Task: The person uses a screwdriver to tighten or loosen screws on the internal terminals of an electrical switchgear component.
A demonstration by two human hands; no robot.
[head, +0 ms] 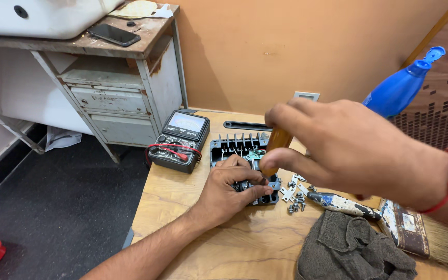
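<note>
A black finned electronic housing (234, 145) with a small circuit board inside lies on the wooden table (182, 207). My left hand (232, 189) rests on its near end and grips it. My right hand (348, 150) is raised above it, closed around the amber handle of a screwdriver (277, 141) that points down into the housing. The screwdriver's tip is hidden behind my left hand. A red thread band circles my right wrist.
A black analog multimeter (180, 140) with red leads sits left of the housing. Loose screws and small metal brackets (295, 196) lie to its right, beside a paint-stained tool (343, 205), a brush (416, 231), a grey rag (353, 249) and a blue spray bottle (400, 85). A worn metal cabinet (120, 98) carrying a phone (114, 35) stands at left.
</note>
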